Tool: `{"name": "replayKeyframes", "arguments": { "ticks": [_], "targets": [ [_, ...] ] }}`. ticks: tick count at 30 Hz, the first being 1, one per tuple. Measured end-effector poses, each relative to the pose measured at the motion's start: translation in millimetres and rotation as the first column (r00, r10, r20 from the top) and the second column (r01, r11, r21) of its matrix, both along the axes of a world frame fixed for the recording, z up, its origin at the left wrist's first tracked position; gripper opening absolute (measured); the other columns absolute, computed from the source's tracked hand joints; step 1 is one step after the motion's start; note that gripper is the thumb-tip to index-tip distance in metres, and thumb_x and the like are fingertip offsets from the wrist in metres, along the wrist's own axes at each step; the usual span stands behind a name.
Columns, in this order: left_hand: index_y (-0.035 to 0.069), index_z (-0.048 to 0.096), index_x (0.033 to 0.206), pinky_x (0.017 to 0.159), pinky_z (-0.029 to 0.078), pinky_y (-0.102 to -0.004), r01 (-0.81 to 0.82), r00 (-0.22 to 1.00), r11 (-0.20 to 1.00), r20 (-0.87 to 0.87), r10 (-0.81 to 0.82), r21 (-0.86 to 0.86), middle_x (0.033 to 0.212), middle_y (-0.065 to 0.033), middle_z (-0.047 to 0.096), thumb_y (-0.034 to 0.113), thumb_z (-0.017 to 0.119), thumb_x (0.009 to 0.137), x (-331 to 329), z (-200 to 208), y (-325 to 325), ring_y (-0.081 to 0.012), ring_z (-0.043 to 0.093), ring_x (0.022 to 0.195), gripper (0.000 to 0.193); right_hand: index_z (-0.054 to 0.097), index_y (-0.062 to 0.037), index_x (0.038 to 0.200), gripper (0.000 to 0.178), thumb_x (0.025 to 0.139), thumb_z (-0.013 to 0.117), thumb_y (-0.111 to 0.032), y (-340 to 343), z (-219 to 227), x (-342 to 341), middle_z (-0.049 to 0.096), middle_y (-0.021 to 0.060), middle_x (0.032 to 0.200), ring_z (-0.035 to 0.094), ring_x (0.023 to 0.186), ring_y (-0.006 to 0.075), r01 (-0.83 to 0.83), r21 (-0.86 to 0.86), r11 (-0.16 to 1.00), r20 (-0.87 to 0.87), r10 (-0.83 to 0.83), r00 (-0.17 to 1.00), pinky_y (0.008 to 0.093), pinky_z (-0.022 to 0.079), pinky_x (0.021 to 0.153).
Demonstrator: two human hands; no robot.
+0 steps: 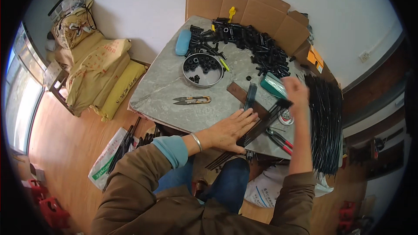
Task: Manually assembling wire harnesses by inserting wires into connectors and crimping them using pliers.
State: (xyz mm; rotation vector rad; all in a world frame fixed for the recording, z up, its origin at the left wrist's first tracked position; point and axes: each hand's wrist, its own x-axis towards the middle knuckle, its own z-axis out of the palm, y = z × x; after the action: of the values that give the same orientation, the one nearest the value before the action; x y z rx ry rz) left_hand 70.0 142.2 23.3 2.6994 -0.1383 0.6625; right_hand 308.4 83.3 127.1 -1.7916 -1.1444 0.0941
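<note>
My left hand [235,130] lies flat, fingers stretched out, on a bundle of thin black rods [250,95]. The rods cross a dark brown strip [238,92] on the table, and their lower ends stick out past its near edge. My right hand [297,95] is raised at the right, fingers curled and smeared by motion. A dark blurred thing [284,103] shows at its lower left; what it is, I cannot make out. Near that hand are a teal case [273,86] with a clear top, a small round dish of tiny parts [285,116] and red-handled pliers [279,141].
On the grey table [163,85] are a metal bowl [203,82] of black parts, thread snips [191,100], a blue case [183,42] and a heap of black parts [248,39]. Many long black rods [324,122] lie at the right edge. Cardboard [265,8] stands behind. Stuffed sacks [93,63] stand left.
</note>
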Motion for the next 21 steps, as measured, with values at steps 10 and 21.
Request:
{"name": "replayKeyframes", "arguments": {
  "ticks": [10, 21],
  "targets": [
    [-0.005, 0.041, 0.135, 0.113, 0.013, -0.0532, -0.088, 0.991, 0.996, -0.1, 0.088, 0.005, 0.146, -0.0266, 0.028, 0.063, 0.062, 0.071, -14.9, 1.8, -3.6, -0.0412, 0.018, 0.139, 0.096, 0.063, -0.0067, 0.105, 0.026, 0.081, 0.064, -0.014, 28.1, -60.4, -33.5, 0.062, 0.0083, 0.112, 0.056, 0.106, 0.0305, -0.242, -0.246, 0.939, 0.714, 0.344, 0.61, 0.0406, 0.041, 0.093],
    [-0.005, 0.041, 0.135, 0.111, 0.013, -0.058, 0.016, 0.986, 0.999, -0.166, -0.024, -0.05, 0.151, -0.0201, 0.022, 0.057, 0.066, 0.072, -23.4, 10.0, -7.8, -0.0384, 0.014, 0.141, 0.093, 0.068, -0.0088, 0.092, 0.015, 0.082, 0.064, -0.019, 35.3, -46.4, 66.4, 0.066, 0.0115, 0.086, 0.064, 0.08, 0.0303, 0.311, -0.521, 0.795, 0.546, 0.03, 0.837, 0.0392, 0.048, 0.071]
  ]
}}
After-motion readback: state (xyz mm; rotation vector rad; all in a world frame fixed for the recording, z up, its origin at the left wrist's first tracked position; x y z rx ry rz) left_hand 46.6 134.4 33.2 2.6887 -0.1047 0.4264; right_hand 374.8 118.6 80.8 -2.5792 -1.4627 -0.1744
